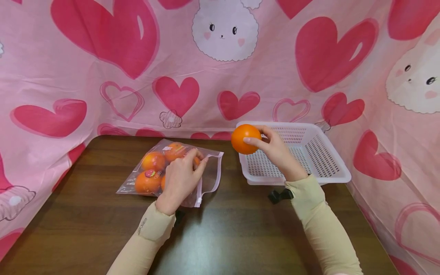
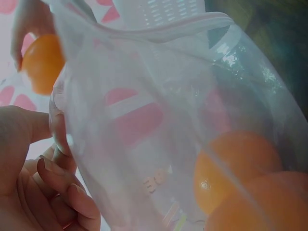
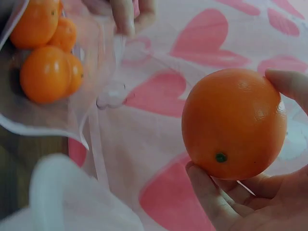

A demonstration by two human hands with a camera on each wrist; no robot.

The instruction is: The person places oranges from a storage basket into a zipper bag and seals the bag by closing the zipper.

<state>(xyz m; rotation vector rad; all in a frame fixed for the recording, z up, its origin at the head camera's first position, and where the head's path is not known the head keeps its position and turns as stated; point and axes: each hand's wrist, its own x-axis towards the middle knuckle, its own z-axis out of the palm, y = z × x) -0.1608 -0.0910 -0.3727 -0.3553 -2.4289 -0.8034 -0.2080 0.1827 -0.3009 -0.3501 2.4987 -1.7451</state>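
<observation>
A clear zip bag (image 1: 210,172) with several oranges (image 1: 153,161) inside lies left of centre on the table, its zip edge turned to the right. My left hand (image 1: 179,178) is over the bag and pinches the edge of its mouth; in the left wrist view, the film (image 2: 139,115) stands lifted beside the fingers. In my right hand (image 1: 279,152) I hold a single orange (image 1: 245,139) between thumb and fingers, above the left rim of a white plastic basket. The right wrist view shows the green stem spot of this orange (image 3: 234,120).
The white perforated basket (image 1: 299,179) stands at the right on the brown wooden table (image 1: 233,229). No fruit shows in its visible part. Pink cloth with hearts (image 1: 175,93) hangs behind the table and along its sides.
</observation>
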